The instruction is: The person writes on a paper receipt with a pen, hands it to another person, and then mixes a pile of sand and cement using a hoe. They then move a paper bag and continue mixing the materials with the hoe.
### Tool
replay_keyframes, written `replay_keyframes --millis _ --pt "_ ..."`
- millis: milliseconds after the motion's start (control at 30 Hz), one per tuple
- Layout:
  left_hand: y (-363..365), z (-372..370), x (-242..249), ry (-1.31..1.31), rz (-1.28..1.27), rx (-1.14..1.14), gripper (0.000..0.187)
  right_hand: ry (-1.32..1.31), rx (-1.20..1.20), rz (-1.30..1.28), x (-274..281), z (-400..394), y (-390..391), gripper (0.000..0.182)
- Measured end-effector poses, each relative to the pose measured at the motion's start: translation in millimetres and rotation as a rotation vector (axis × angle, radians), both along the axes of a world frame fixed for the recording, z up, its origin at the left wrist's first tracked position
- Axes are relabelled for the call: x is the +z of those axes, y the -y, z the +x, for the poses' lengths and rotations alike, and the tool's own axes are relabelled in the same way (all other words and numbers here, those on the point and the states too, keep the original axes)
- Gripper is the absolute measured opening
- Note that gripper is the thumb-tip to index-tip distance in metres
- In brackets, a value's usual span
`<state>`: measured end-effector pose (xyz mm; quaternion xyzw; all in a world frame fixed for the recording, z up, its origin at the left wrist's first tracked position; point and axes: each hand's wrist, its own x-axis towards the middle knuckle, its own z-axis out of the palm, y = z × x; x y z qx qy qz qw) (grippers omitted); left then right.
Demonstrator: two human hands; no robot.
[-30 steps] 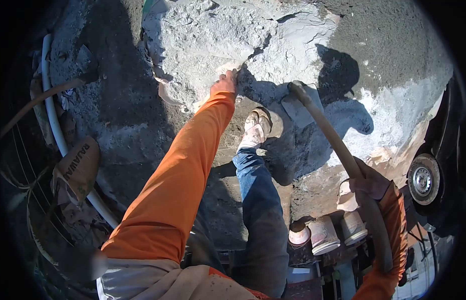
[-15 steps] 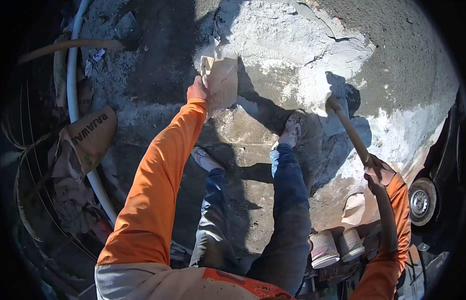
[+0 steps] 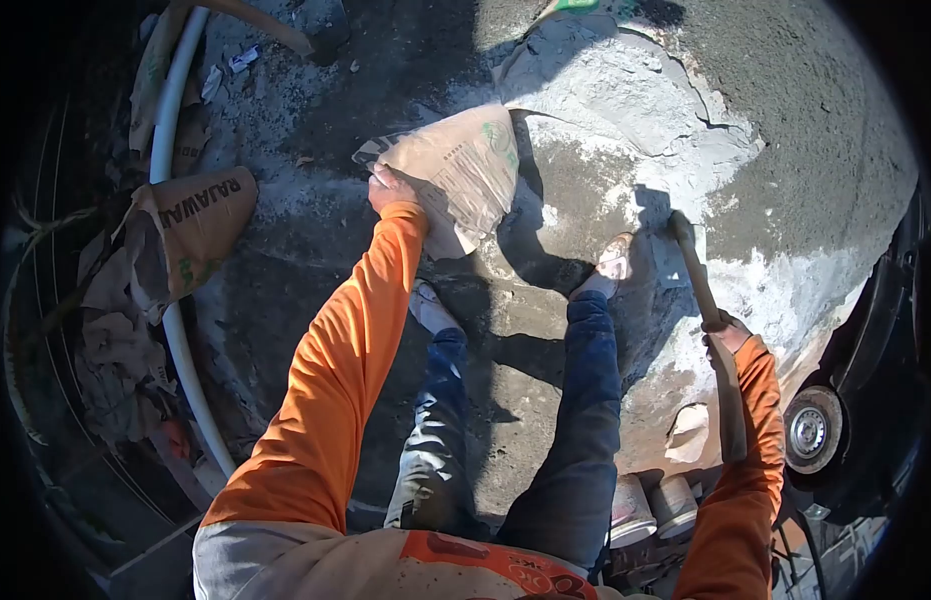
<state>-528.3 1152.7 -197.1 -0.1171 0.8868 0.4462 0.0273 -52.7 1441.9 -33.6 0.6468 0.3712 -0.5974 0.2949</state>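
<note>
My left hand is closed on the edge of a brown paper bag with green and dark print, which hangs over the ground in front of my feet. My right hand is wrapped round the wooden handle of a long tool. The tool's head rests low by the grey powder, partly in shadow and hard to make out. A pile of pale grey powder lies on the ground beyond the bag and my right foot.
A second brown bag lies at the left beside a pale pipe. Another wooden handle is at the top left. Two buckets stand at the lower right, near a car wheel.
The bag in my left hand has lifted off the powder and spread out wider. My right hand and the tool have shifted slightly left, and the view has moved.
</note>
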Motion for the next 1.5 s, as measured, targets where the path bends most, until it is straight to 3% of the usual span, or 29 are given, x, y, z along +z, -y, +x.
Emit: replay_keyframes --millis 100,167,233,333,433,500,533,567,633,667,700,733,767,800,833,867,933,967,1000,1067,1100,1167,1233,1267,1333,1400,1433,1467,1500 --pt "15 16 11 0.011 0.101 0.132 0.048 0.027 -0.07 -0.01 -12 6 12 0.026" --pt "30 21 7 0.102 0.282 0.355 0.048 -0.016 -0.072 0.011 -28 15 19 0.025" --pt "71 22 -11 0.218 0.515 0.431 0.044 -0.054 -0.074 0.029 -36 16 26 0.024" --pt "143 28 -11 0.314 0.532 0.343 0.037 0.006 0.023 0.166 -33 0 44 0.023" --pt "205 41 2 0.233 0.229 0.115 0.032 0.021 0.078 0.222 -41 -11 61 0.024" --pt "238 42 4 0.196 0.228 0.095 0.031 0.004 0.151 0.271 -54 -9 73 0.025" --pt "269 35 -12 0.326 0.484 0.207 0.03 -0.031 -0.01 0.113 -63 -4 73 0.026" --pt "273 29 7 0.326 0.484 0.219 0.03 -0.063 -0.178 -0.043 -71 5 73 0.027" --pt "282 15 44 0.363 -0.007 0.277 0.023 -0.119 -0.55 -0.346 -73 30 85 0.031" --pt "297 13 42 0.381 -0.003 0.246 0.023 -0.15 -0.761 -0.482 -59 47 102 0.034" --pt "316 11 32 0.264 -0.105 0.147 0.023 -0.152 -0.599 -0.387 -29 39 122 0.044" --pt "325 9 26 0.141 -0.189 0.043 0.023 -0.131 -0.631 -0.381 2 26 139 0.037" --pt "317 -1 57 0.183 -0.278 -0.053 0.023 -0.112 -0.673 -0.369 36 12 157 0.032" --pt "312 -8 92 0.222 -0.366 -0.164 0.024 -0.055 -0.402 -0.016 90 -34 191 0.027" --pt "338 -14 66 0.1 -0.301 -0.155 0.027 0.037 -0.127 0.322 131 -64 211 0.025" --pt "328 -19 93 0.186 -0.134 0.021 0.028 0.049 0.002 0.401 120 -35 206 0.029" --pt "370 -35 63 0.189 -0.217 0.034 0.035 0.109 0.266 0.565 101 21 195 0.041" --pt "356 -32 96 0.254 -0.251 0.069 0.038 0.202 0.36 0.603 128 2 190 0.03" --pt "372 -35 88 0.224 -0.358 -0.012 0.039 0.299 0.45 0.634 156 -18 185 0.022" --pt "390 -38 87 0.183 -0.462 -0.117 0.04 0.337 0.746 0.857 128 41 144 0.02" --pt "389 -36 100 0.236 -0.467 -0.136 0.04 0.401 0.381 0.687 168 2 146 0.026" --pt "394 -25 106 0.286 -0.479 -0.153 0.041 0.481 0.45 0.708 179 5 127 0.038" --pt "406 -13 96 0.204 -0.671 -0.219 0.039 0.558 0.781 0.784 165 27 110 0.041" --pt "416 -4 91 0.194 -0.673 -0.229 0.039 0.563 0.781 0.801 170 22 112 0.041" --pt "422 17 80 0.061 -0.699 -0.498 0.032 0.551 0.768 0.836 187 9 120 0.042" --pt "385 59 120 0.093 -0.673 -0.617 0.028 0.447 0.717 0.992 182 22 128 0.041" --pt "368 82 139 0.133 -0.662 -0.704 0.023 0.374 0.839 1.055 172 37 125 0.041" --pt "363 100 140 0.108 -0.639 -0.736 0.023 0.412 0.628 1.063 161 39 127 0.038" --pt "361 115 138 0.132 -0.505 -0.912 0.02 0.275 0.674 1.004 171 40 132 0.035"
